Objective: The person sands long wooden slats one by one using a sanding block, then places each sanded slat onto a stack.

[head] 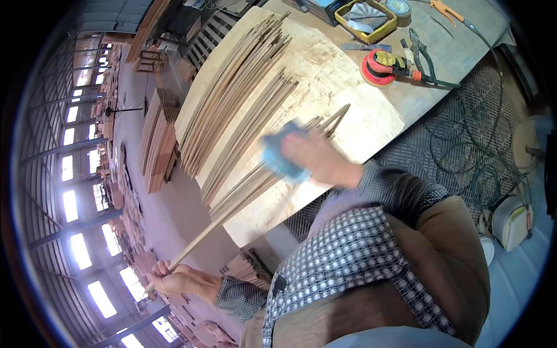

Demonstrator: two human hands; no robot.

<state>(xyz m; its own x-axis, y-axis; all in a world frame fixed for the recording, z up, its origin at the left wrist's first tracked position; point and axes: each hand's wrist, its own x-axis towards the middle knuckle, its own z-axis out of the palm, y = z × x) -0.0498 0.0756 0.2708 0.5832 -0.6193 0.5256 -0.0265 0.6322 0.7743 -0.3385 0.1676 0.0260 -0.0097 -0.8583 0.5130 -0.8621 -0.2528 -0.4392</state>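
My left hand (176, 278), beyond the board's near-left edge, is closed around the end of a long thin wooden strip (209, 230). That strip slants up over the pale board (374, 117) and passes beneath a blue and dark pad (285, 152), perhaps a sanding pad. My right hand (324, 161) grips the pad and presses over the strip; both are motion-blurred. More strips (337, 117) lie under and beyond that hand, partly covered. Beside them on the board rest a narrow bundle of strips (252, 135) and a wider bundle (235, 91).
A red sander (378, 69), pliers (422, 54), a yellow tray (367, 21), a tape roll (398, 11) and an orange air blow gun (448, 11) lie on the worktable (465, 35). Hoses (483, 178) coil over floor matting. Stacked timber (159, 143) stands on the left.
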